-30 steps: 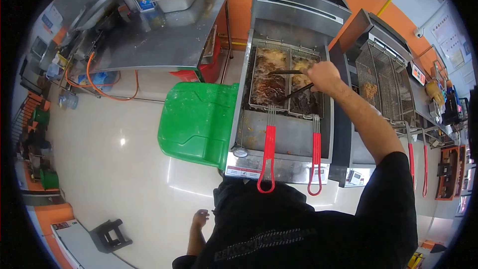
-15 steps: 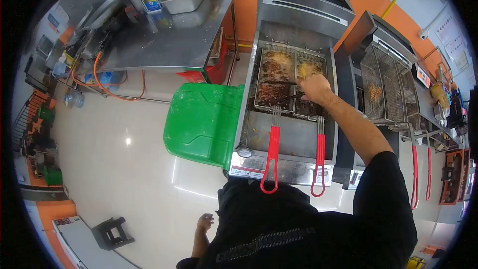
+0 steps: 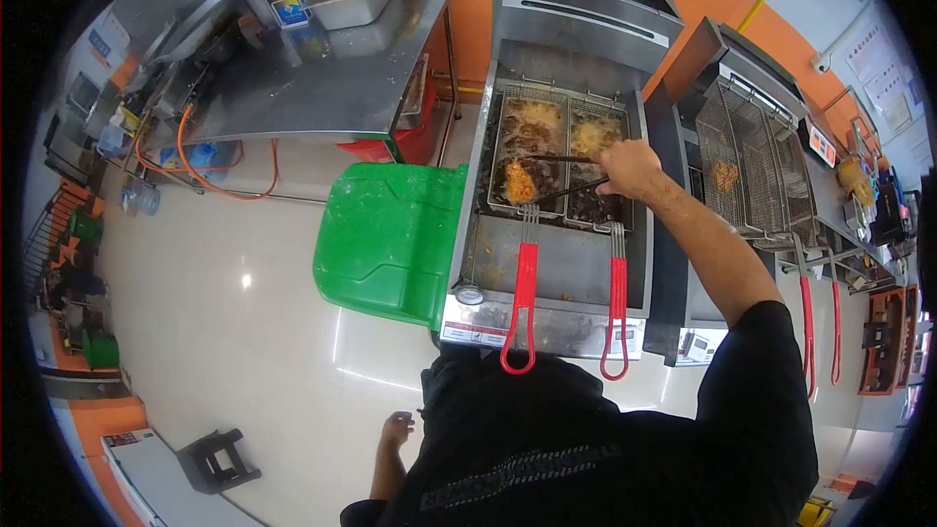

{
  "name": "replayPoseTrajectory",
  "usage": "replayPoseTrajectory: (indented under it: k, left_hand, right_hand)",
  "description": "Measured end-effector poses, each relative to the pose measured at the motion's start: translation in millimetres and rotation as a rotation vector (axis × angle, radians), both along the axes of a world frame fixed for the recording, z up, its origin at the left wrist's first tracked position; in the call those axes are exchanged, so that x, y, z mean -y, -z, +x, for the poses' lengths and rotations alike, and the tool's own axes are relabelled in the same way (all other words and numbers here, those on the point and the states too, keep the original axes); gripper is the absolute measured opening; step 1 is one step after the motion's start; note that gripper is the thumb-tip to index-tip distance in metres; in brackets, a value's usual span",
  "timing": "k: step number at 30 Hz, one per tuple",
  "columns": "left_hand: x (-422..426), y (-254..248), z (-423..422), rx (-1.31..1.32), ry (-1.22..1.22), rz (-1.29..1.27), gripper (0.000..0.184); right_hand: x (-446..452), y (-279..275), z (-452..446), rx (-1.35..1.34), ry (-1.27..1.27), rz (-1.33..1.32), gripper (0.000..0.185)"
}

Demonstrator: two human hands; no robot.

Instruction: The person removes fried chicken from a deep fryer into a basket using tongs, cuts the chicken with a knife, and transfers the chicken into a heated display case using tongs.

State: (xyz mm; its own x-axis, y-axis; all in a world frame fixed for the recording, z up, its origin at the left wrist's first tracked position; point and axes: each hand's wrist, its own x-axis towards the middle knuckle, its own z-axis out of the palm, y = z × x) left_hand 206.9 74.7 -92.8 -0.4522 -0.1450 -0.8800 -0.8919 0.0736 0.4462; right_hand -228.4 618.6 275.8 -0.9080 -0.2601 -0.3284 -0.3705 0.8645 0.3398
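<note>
My right hand (image 3: pixel 630 171) is closed on dark tongs (image 3: pixel 566 190), held over the fryer (image 3: pixel 576 263). Between the tips of the tongs is a golden-orange fried piece (image 3: pixel 519 182), which looks like breaded chicken, above the left fry basket (image 3: pixel 501 137). Pale foam bubbles in the oil there and in the right fry basket (image 3: pixel 625 127). Both baskets sit in the fryer with their red handles toward me. My left hand (image 3: pixel 397 427) hangs low by my side, away from the fryer, with loosely bent fingers and nothing visible in it.
A green bin lid (image 3: pixel 386 244) adjoins the fryer's left side. Farther left stands a steel table (image 3: pixel 322 88) bearing a metal container (image 3: pixel 353 5). On the right, a second fryer carries raised baskets (image 3: pixel 727 156) with red handles. A dark stool (image 3: pixel 220 461) stands on the floor.
The tongs have come up with the fried piece between their tips; before, the tips were down in the left basket. My right hand has shifted slightly; my left hand still hangs down.
</note>
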Motion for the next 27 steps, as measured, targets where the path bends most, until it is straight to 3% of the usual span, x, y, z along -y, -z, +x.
replayPoseTrajectory:
  k: [11, 16, 19, 27]
  left_hand:
    - [11.5, 14.9, 8.1, -0.052, 0.031, 0.032, 0.032]
    - [2.5, -16.8, 2.7, 0.01, 0.136, -0.067, 0.028]
    - [3.2, -12.5, 6.7, -0.097, 0.211, -0.088, 0.025]
    - [-0.4, -3.6, -4.0, 0.002, 0.041, 0.026, 0.022]
  right_hand:
    - [-21.9, 9.7, 4.5, -0.029, 0.055, -0.108, 0.061]
    - [-21.1, -2.8, 11.9, -0.024, 0.051, -0.16, 0.061]
    - [-19.8, -10.5, 16.0, -0.009, 0.06, -0.159, 0.061]
    - [-27.0, -19.8, 33.3, -0.052, 0.066, -0.131, 0.057]
